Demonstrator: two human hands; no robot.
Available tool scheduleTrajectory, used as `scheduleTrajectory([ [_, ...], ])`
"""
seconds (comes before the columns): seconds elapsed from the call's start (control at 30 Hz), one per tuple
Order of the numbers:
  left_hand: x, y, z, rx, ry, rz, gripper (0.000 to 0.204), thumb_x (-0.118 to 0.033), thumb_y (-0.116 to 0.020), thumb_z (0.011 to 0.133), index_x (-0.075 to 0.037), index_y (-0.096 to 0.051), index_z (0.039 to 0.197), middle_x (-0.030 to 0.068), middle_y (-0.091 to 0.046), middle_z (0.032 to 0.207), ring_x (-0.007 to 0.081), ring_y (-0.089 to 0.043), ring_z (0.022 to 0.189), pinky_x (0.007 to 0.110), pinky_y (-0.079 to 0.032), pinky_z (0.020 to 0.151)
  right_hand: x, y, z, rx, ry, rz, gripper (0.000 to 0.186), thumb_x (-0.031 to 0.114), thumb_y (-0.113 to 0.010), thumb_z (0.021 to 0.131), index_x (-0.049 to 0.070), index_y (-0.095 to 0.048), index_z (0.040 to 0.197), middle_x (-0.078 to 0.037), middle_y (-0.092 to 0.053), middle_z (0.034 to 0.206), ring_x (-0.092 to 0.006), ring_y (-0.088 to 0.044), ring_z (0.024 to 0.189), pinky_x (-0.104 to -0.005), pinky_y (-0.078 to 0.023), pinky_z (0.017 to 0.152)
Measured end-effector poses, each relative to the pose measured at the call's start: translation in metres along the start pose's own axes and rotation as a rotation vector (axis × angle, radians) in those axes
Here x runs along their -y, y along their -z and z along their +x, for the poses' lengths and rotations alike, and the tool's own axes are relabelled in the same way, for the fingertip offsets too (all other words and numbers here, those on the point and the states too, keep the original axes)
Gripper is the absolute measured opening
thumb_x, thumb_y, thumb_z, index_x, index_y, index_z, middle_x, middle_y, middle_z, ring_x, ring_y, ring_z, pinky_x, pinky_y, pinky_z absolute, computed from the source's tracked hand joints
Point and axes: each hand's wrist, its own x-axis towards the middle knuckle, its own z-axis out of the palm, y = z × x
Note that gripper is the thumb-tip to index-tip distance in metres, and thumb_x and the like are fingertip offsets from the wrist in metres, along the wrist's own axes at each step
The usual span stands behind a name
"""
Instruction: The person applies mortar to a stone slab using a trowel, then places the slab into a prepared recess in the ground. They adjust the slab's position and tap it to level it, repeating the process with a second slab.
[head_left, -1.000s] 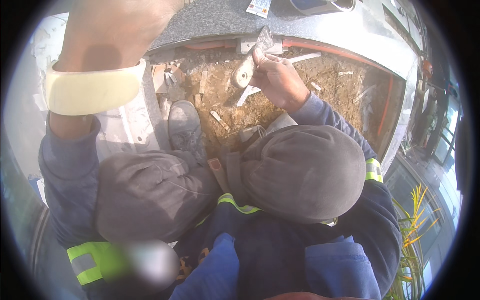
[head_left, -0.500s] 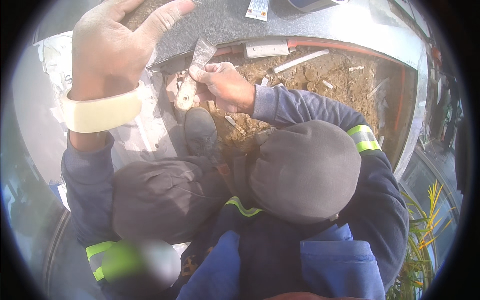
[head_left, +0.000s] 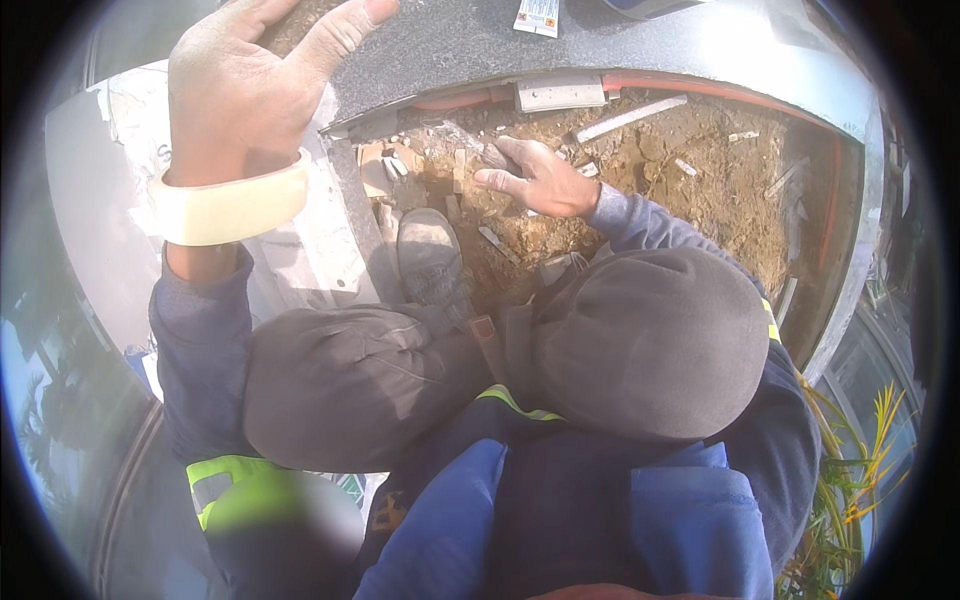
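The left hand (head_left: 240, 105) is rising before the left end of the gray slab (head_left: 450, 60), thumb spreading from the forefinger, a cream tape roll (head_left: 232, 206) encircling its wrist; its fingertips are running out of view, so I cannot tell whether it is gripping anything. The right hand (head_left: 548, 182) is hovering over the soil bed (head_left: 700, 210), toward its far left corner, thumb and forefinger flanking a grayish object (head_left: 493, 156), probably a tool; blur is hiding whether they are grasping it. A pale block (head_left: 560, 94) is sitting at the bed's far edge, a white strip (head_left: 630, 117) lying just beside it.
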Motion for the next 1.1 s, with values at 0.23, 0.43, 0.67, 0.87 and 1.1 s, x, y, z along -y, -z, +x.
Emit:
scheduleTrajectory([
  [0.23,-0.011,-0.009,0.004,0.051,0.008,0.059,0.038,-0.009,-0.078,0.091,0.005,-0.069,0.125,0.0102,-0.075,0.11,0.0153,-0.068,0.099,0.029,-0.054,0.088,-0.032,-0.037,0.032,-0.249,0.167,0.068,0.052,0.043,-0.058,0.104,-0.01,-0.061,0.107,-0.028,-0.066,0.089,-0.0418,-0.066,0.087,-0.0496,-0.049,0.078],
  [0.43,0.02,0.008,0.01,0.017,-0.171,0.418,0.055,-0.034,-0.083,0.089,0.003,-0.07,0.128,0.013,-0.076,0.111,0.0162,-0.07,0.097,0.027,-0.054,0.086,-0.031,-0.03,0.029,-0.314,0.09,0.181,0.049,0.037,-0.057,0.105,-0.011,-0.06,0.115,-0.024,-0.064,0.086,-0.0318,-0.063,0.08,-0.0439,-0.048,0.074],
  [0.67,0.011,0.001,0.008,0.056,-0.104,0.376,0.052,-0.032,-0.084,0.088,0.003,-0.071,0.125,0.0169,-0.074,0.117,0.0227,-0.069,0.107,0.032,-0.05,0.097,-0.045,-0.033,0.018,-0.441,0.085,0.282,0.048,0.04,-0.055,0.105,-0.007,-0.061,0.116,-0.025,-0.068,0.098,-0.0357,-0.067,0.095,-0.0449,-0.05,0.086],
  [0.87,0.01,-0.001,0.01,0.082,-0.067,0.388,0.054,-0.031,-0.084,0.088,0.005,-0.07,0.126,0.0183,-0.073,0.119,0.0246,-0.068,0.112,0.033,-0.049,0.101,-0.058,-0.008,-0.001,-0.406,0.001,0.267,0.048,0.042,-0.053,0.105,-0.004,-0.064,0.114,-0.021,-0.069,0.101,-0.0328,-0.067,0.096,-0.0431,-0.05,0.087],
  [1.1,0.018,0.002,0.013,0.073,-0.125,0.474,0.051,-0.028,-0.082,0.09,0.003,-0.07,0.128,0.0106,-0.074,0.107,0.0153,-0.063,0.089,0.028,-0.049,0.08,-0.082,-0.003,-0.017,-0.568,0.06,0.377,0.037,0.037,-0.053,0.108,0.002,-0.06,0.099,0.002,-0.049,0.073,-0.0091,-0.048,0.068,-0.0293,-0.042,0.062],
])
